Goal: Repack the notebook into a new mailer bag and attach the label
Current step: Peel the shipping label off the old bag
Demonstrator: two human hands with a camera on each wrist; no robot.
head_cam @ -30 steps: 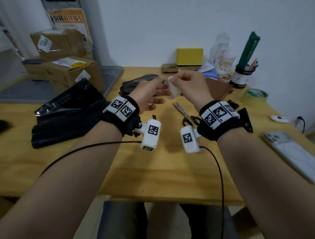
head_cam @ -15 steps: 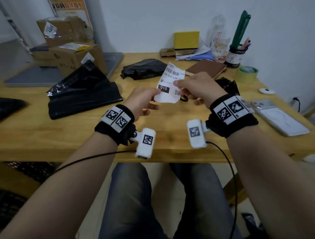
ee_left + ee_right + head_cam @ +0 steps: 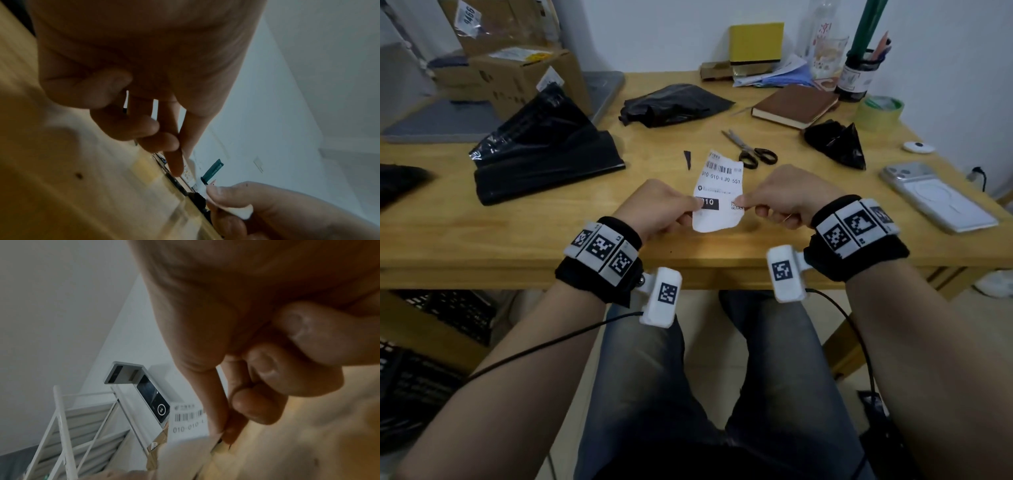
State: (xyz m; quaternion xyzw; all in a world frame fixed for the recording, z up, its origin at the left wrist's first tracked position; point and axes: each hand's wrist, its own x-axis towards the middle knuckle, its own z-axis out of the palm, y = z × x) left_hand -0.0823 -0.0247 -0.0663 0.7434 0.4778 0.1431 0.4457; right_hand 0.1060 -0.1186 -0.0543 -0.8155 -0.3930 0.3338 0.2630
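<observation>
Both hands hold a white shipping label (image 3: 719, 192) printed with a barcode and "010", just above the table's front edge. My left hand (image 3: 671, 210) pinches its left edge and my right hand (image 3: 767, 202) pinches its right edge. The right wrist view shows the label (image 3: 187, 423) beside my pinching fingers (image 3: 218, 402). A brown notebook (image 3: 794, 104) lies closed at the back right. A stack of black mailer bags (image 3: 544, 154) sits at the left. A crumpled black bag (image 3: 674, 104) lies at the back centre.
Scissors (image 3: 751, 150) lie just beyond the label. A black plastic scrap (image 3: 837, 144), a tape roll (image 3: 880, 111), a phone (image 3: 935, 200) and a small white device (image 3: 917, 146) are on the right. Cardboard boxes (image 3: 517, 72) stand at the back left. A pen holder (image 3: 859, 75) stands against the wall.
The label was crumpled between my hands high over the table a second ago; now it is spread flat, lower and nearer the front edge, with one hand on each side.
</observation>
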